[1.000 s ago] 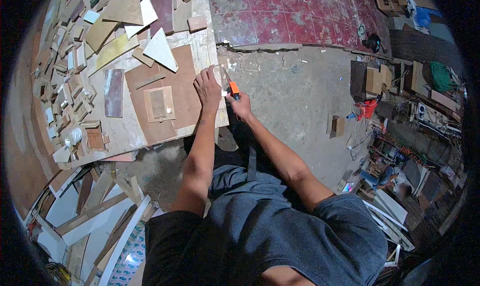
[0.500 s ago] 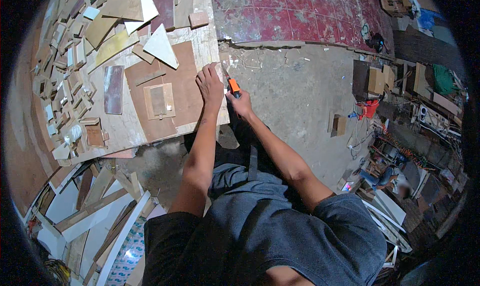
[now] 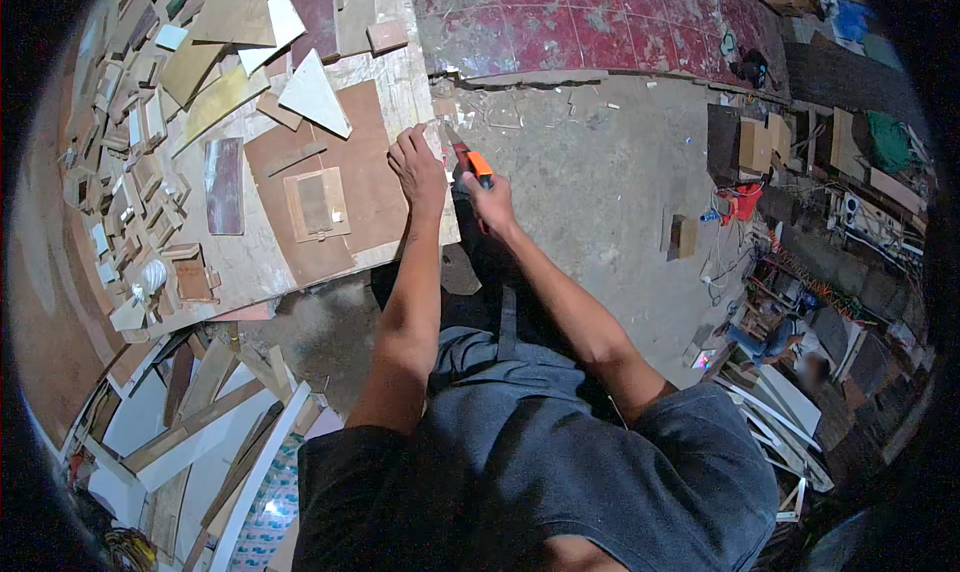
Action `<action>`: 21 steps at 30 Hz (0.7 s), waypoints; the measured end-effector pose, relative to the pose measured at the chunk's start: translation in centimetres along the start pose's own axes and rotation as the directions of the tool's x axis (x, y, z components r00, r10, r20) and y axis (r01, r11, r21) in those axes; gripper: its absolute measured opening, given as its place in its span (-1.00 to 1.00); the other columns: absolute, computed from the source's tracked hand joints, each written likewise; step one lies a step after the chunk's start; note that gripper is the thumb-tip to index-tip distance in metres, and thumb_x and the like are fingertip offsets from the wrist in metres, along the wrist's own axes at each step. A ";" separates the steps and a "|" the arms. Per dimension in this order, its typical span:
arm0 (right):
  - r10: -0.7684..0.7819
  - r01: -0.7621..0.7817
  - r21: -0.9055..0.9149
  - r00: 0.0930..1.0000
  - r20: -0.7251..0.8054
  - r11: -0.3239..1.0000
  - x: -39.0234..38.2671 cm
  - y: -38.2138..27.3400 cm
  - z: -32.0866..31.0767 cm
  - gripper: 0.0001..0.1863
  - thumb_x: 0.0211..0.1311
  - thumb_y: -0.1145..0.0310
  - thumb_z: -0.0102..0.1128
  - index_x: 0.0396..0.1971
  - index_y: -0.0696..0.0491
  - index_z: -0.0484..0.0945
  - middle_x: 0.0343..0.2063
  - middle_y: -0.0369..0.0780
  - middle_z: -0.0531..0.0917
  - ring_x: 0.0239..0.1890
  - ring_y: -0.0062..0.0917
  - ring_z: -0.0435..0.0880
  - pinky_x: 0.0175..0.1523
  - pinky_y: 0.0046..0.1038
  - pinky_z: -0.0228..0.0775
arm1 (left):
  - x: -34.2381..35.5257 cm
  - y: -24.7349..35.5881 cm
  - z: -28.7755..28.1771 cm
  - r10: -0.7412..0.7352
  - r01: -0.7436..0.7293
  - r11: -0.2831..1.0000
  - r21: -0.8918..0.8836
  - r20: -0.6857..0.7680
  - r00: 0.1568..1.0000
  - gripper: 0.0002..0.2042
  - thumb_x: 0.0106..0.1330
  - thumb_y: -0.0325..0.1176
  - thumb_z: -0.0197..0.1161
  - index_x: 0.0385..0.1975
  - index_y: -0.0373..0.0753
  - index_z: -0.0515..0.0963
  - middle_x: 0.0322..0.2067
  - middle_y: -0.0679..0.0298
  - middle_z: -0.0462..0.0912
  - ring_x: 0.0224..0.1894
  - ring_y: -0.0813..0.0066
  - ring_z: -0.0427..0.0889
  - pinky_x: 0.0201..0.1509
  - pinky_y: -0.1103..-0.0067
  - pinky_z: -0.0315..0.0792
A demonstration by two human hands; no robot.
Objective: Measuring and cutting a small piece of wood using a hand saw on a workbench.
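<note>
My right hand [image 3: 490, 204] is wrapped round the handle of a hand saw [image 3: 481, 166], orange and black, just off the right edge of the worktable [image 3: 370, 262]. The saw's narrow blade points away from me, close beside the table edge. On that same edge my left hand [image 3: 418, 177] presses down with its fingers bent and close together; whatever lies under them is hidden. Left of it, a brown board [image 3: 375, 187] lies flat on the table. A small pale wooden frame [image 3: 340, 222] and a thin wood strip [image 3: 297, 160] rest on this board.
Wood offcuts [image 3: 160, 187] crowd the table's left side, with a white triangular piece [image 3: 316, 96] near the middle. Below left stand leaning planks [image 3: 200, 422]. A red bucket [image 3: 741, 202] and a cardboard box [image 3: 683, 238] are on the floor at right; a person [image 3: 775, 347] sits farther off.
My right hand and the saw have shifted slightly right, and the blade now leans more along the table edge. My left hand stays at the edge. The view has moved a little.
</note>
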State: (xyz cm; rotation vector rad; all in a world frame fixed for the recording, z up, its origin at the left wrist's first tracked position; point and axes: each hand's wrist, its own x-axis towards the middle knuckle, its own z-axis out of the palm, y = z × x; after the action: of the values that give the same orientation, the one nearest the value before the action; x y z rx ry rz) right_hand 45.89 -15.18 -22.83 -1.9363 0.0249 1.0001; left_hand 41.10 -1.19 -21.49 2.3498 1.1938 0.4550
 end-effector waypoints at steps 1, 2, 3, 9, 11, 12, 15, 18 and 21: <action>-0.001 0.001 0.052 1.000 0.000 0.999 -0.6 -0.9 -0.6 -0.64 0.25 0.18 0.35 -0.51 0.18 0.53 -0.61 -0.41 0.46 -0.52 -0.70 0.36 -0.41 -0.47 0.26 | -0.1 -0.2 0.0 -0.007 0.007 1.000 0.001 -0.015 1.000 -0.50 0.09 -0.63 0.14 0.10 -0.16 0.42 0.02 0.18 0.45 0.05 0.12 0.40 0.14 0.25 0.24; 0.002 -0.002 0.052 1.000 0.002 0.999 -1.4 -1.9 -1.2 -0.64 0.25 0.18 0.35 -0.51 0.18 0.53 -0.61 -0.41 0.46 -0.52 -0.70 0.36 -0.41 -0.47 0.26 | -0.2 -0.4 0.0 -0.009 0.009 1.000 0.003 -0.012 1.000 -0.50 0.09 -0.63 0.14 0.10 -0.16 0.42 0.02 0.18 0.45 0.05 0.12 0.40 0.14 0.25 0.24; -0.067 0.066 0.043 0.998 0.008 0.997 -2.0 -2.7 -1.9 -0.63 0.26 0.16 0.35 -0.51 0.16 0.52 -0.64 -0.43 0.43 -0.54 -0.70 0.34 -0.43 -0.47 0.24 | -0.2 -0.6 0.2 -0.002 0.002 1.000 0.006 -0.020 1.000 -0.51 0.09 -0.63 0.14 0.10 -0.16 0.43 0.02 0.18 0.45 0.05 0.12 0.40 0.15 0.26 0.24; -0.136 0.133 -0.046 0.989 -0.052 0.990 -10.8 -11.5 -6.0 -0.60 0.35 0.08 0.27 -0.49 0.11 0.49 -0.66 -0.44 0.45 -0.62 -0.75 0.35 -0.52 -0.53 0.20 | -0.3 -0.7 0.5 -0.015 0.016 0.999 0.031 -0.020 1.000 -0.53 0.11 -0.63 0.13 0.08 -0.16 0.43 0.01 0.17 0.46 0.07 0.11 0.40 0.16 0.25 0.23; 0.000 0.001 0.151 1.000 -0.009 0.988 -13.0 -12.8 -7.0 -0.58 0.40 0.06 0.21 -0.49 0.11 0.50 -0.66 -0.42 0.47 -0.67 -0.75 0.38 -0.57 -0.55 0.18 | -0.1 -0.4 0.6 -0.010 0.011 0.999 0.034 -0.017 1.000 -0.53 0.11 -0.62 0.13 0.09 -0.16 0.43 0.01 0.18 0.46 0.07 0.11 0.40 0.16 0.25 0.23; 0.000 0.002 0.154 1.000 -0.013 0.988 -13.5 -12.5 -7.0 -0.58 0.40 0.06 0.21 -0.49 0.11 0.50 -0.66 -0.42 0.47 -0.67 -0.75 0.38 -0.57 -0.55 0.18 | 0.0 -0.3 0.6 -0.021 0.021 0.999 0.031 -0.015 1.000 -0.53 0.11 -0.62 0.13 0.09 -0.17 0.43 0.01 0.17 0.45 0.07 0.10 0.39 0.17 0.24 0.23; -0.014 0.015 0.174 1.000 -0.011 0.985 -15.0 -12.0 -6.7 -0.57 0.41 0.03 0.19 -0.46 0.13 0.53 -0.67 -0.41 0.48 -0.66 -0.74 0.39 -0.58 -0.55 0.18 | 0.0 -0.2 0.5 -0.033 0.033 0.999 0.021 -0.018 0.999 -0.53 0.11 -0.62 0.13 0.09 -0.17 0.42 0.02 0.17 0.45 0.09 0.09 0.39 0.18 0.23 0.22; -0.040 0.043 0.188 0.999 -0.017 0.981 -15.8 -12.1 -5.3 -0.58 0.43 0.05 0.17 -0.54 0.03 0.41 -0.75 -0.42 0.38 -0.78 -0.72 0.34 -0.67 -0.57 0.18 | 0.0 0.1 0.5 -0.034 0.034 0.999 -0.007 -0.026 0.999 -0.52 0.10 -0.62 0.14 0.09 -0.18 0.42 0.02 0.16 0.45 0.10 0.08 0.38 0.20 0.22 0.21; -0.046 0.043 0.182 0.999 0.011 0.982 -16.3 -11.8 -4.4 -0.57 0.43 0.05 0.17 -0.54 0.04 0.41 -0.76 -0.40 0.38 -0.79 -0.71 0.35 -0.67 -0.56 0.20 | 0.0 -0.3 0.4 -0.040 0.040 0.999 -0.013 -0.027 0.999 -0.52 0.09 -0.63 0.15 0.08 -0.19 0.42 0.02 0.16 0.45 0.11 0.08 0.38 0.21 0.22 0.20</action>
State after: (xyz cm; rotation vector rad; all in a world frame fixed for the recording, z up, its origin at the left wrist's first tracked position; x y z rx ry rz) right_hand 42.43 -17.55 -2.68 -1.7554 0.0618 0.9494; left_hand 41.10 -1.17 -21.99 2.3117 1.2442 0.4818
